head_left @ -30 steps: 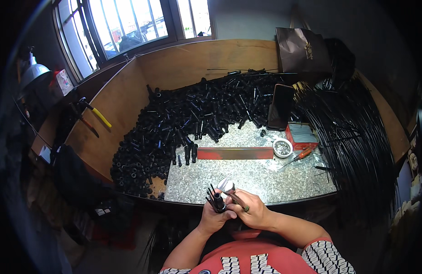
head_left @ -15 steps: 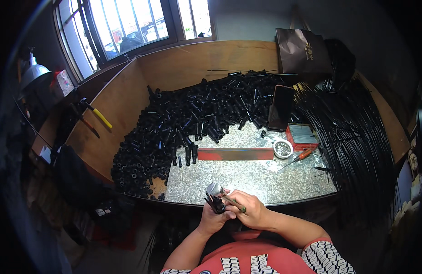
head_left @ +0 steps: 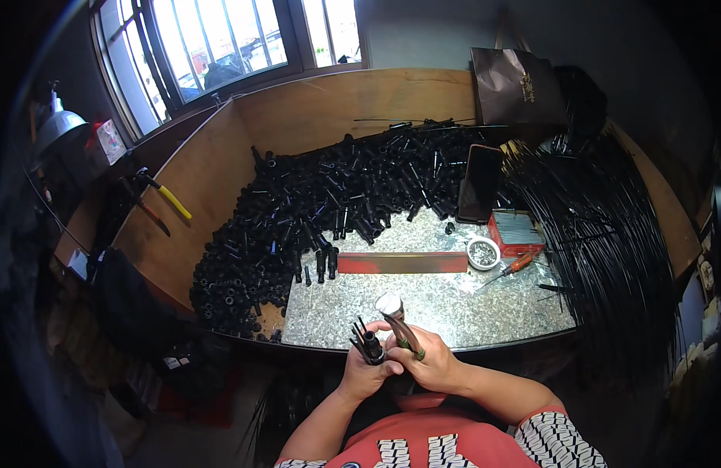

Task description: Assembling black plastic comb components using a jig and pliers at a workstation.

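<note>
The counter lay before me, a heap of black tubes covering its far left and black rods its right. A red bar lay across the middle. At the near edge my left hand had its fingers closed around a black fitting; my right hand gripped a hammer, head up, just beside it.

One head-worn fisheye view looks steeply down and forward from above the person's chest. The hands sit close, at lower centre; the bench fills the middle; the window curves along the upper left. Straight edges bend toward the dark rim.
</note>
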The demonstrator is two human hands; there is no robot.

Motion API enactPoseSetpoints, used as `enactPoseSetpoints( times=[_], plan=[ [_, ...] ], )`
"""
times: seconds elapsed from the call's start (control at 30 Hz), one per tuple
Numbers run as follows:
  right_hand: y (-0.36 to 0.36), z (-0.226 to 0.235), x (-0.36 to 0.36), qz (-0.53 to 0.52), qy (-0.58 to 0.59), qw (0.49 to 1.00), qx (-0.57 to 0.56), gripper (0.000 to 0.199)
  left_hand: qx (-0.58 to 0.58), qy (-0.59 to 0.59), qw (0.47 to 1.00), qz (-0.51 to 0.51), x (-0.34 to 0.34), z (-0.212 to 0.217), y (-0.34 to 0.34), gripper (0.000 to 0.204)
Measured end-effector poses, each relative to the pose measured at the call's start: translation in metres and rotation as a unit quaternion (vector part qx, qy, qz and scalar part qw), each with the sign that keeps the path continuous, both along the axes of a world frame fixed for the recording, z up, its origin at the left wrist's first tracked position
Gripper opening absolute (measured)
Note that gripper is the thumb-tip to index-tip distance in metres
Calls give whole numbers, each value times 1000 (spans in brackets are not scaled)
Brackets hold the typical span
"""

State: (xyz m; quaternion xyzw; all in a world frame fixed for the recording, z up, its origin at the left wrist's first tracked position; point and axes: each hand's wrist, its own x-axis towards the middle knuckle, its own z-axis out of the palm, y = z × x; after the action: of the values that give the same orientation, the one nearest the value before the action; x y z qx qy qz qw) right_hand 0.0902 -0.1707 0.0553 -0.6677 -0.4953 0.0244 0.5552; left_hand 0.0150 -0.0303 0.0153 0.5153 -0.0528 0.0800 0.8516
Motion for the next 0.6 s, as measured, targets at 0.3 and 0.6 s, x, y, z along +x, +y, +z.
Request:
enactPoseSetpoints(
  times=[0.3,0.6],
  plan=[
    [-2,-1,-10,-4,-91,996,11,28,71,8,997,-2,-8,-11,2,72],
    [14,8,4,1,-39,999,-10,15,113,-70,990,48,2,3,16,59]
  ],
)
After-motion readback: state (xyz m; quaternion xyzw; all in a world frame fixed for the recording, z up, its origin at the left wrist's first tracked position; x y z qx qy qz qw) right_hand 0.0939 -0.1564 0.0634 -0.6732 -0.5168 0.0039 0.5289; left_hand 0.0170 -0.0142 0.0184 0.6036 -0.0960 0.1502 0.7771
